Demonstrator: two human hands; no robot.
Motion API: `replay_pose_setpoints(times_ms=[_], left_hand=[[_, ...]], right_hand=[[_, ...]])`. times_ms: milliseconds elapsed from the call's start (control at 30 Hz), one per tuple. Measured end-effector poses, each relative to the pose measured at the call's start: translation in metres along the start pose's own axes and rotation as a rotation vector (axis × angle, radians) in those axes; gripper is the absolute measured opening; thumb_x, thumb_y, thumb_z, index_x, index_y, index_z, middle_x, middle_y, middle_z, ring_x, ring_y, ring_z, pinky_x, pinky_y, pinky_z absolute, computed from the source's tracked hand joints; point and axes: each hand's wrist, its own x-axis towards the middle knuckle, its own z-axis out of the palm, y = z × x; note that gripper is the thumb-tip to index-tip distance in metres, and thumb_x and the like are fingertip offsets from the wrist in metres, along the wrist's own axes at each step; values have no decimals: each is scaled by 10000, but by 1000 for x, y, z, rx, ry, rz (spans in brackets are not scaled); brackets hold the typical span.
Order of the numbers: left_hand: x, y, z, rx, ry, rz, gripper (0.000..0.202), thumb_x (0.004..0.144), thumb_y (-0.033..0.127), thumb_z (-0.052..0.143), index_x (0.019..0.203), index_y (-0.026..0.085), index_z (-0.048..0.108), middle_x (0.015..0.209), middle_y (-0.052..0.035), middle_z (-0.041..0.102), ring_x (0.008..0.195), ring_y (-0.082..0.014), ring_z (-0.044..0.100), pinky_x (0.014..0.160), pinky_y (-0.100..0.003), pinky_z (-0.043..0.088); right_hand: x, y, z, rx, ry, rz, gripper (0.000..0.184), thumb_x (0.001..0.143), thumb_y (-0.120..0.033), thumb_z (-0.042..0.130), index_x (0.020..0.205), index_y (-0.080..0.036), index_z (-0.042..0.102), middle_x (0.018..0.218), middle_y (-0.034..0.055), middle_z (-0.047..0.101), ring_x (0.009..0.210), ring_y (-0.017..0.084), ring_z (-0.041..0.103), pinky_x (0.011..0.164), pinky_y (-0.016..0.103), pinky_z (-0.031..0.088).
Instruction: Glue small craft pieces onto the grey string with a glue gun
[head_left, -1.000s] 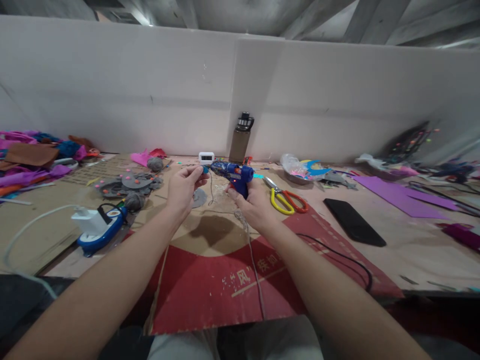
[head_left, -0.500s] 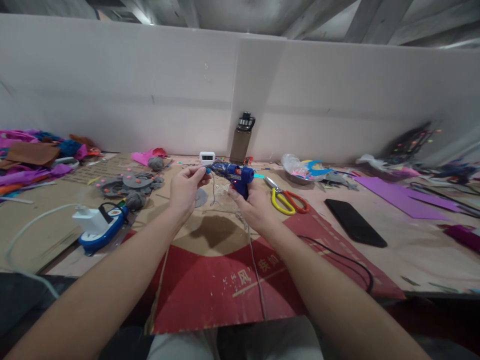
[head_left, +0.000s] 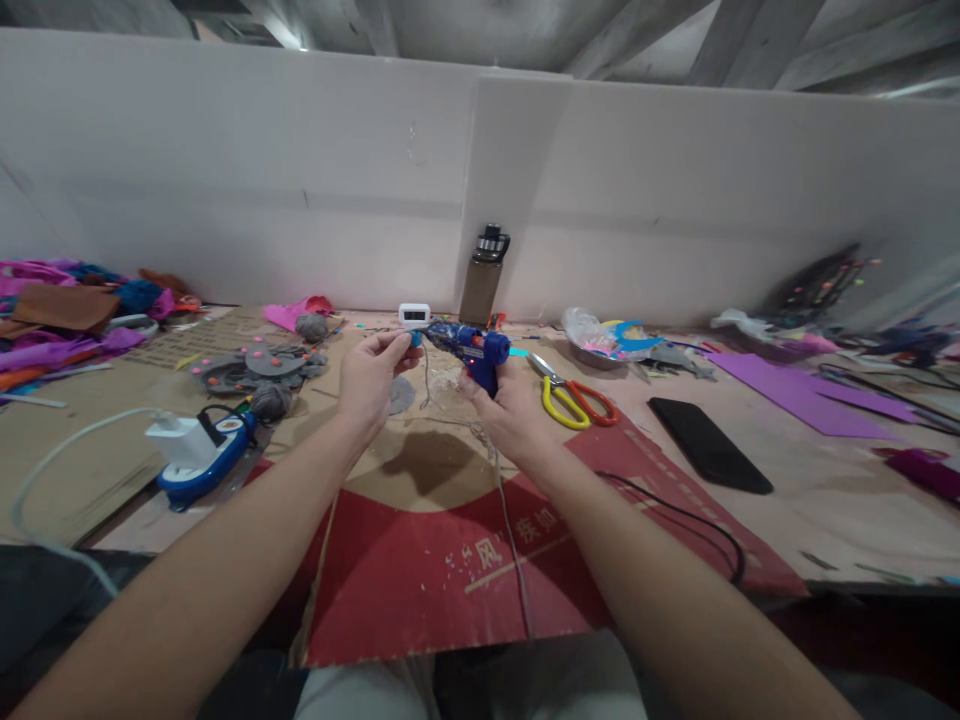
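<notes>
My right hand (head_left: 504, 400) is closed around the handle of a blue glue gun (head_left: 472, 350), its nozzle pointing left. Between the thumb and fingers of my left hand (head_left: 367, 375) is a small blue piece (head_left: 415, 340), too small to name. The gun's tip is right at this piece; whether they touch I cannot tell. A thin grey strand (head_left: 427, 380) hangs just below it. On the cardboard (head_left: 405, 600) beneath lies a grey disc (head_left: 403, 395), partly behind my left fingers.
Scissors (head_left: 566, 393) and a black phone (head_left: 709, 445) lie to the right. A blue power strip (head_left: 202, 480) with a white plug (head_left: 180, 440) sits left, near grey felt pieces (head_left: 262, 368). A bottle (head_left: 482, 280) and a small white clock (head_left: 414, 315) stand at the back.
Almost nothing differs. Both hands hold the same grip, with at most a very slight shift of the glue gun and the blue piece.
</notes>
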Motion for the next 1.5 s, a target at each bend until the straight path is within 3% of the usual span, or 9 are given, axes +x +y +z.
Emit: replay_pose_setpoints(times_ms=[267, 1267, 1367, 1500], left_hand=[[-2, 2, 2, 8, 9, -5, 140, 663, 238, 733, 713, 124, 670, 648, -31, 647, 583, -103, 605, 639, -253, 494], [-1, 1, 0, 7, -2, -10, 152, 673, 238, 734, 730, 118, 660, 686, -38, 647, 606, -108, 615, 653, -262, 485], [1, 0, 0, -11, -6, -13, 156, 672, 234, 728, 747, 119, 655, 704, -35, 650, 613, -109, 625, 640, -255, 484], [3, 0, -1, -45, 7, -24, 142, 678, 223, 720, 743, 125, 640, 693, -18, 638, 618, -98, 624, 647, -241, 491]], right_hand=[[-1, -6, -2, -5, -42, -20, 235, 846, -312, 515, 1041, -192, 572, 908, 68, 648, 790, 200, 571, 758, 358, 458], [-2, 0, -1, 29, -28, 37, 256, 831, -341, 529, 1041, -198, 553, 901, 67, 648, 784, 206, 573, 744, 376, 462], [0, 5, 0, 99, 3, 97, 239, 809, -351, 545, 998, -204, 540, 837, 53, 635, 714, 190, 562, 687, 363, 463], [5, 8, -2, 411, -17, 238, 319, 772, -341, 569, 1044, -217, 456, 843, 31, 647, 555, 123, 500, 538, 293, 438]])
